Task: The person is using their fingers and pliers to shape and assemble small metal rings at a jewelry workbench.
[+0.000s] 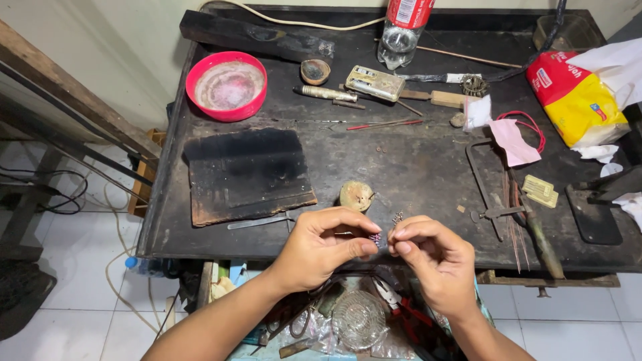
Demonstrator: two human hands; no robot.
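Fingers of the left hand and the right hand were pinched together on one tiny purple-and-silver metal trinket, held between both hands just over the near edge of the dark, scorched metal surface. A thin twisted wire end stood up from the right fingertips. Grip looked best kept light and close to the tips, wrists steady, so the small piece would not slip into the clutter of red-handled pliers below.

red bowl, dark workbench, yellow-and-red bag, pink cloth
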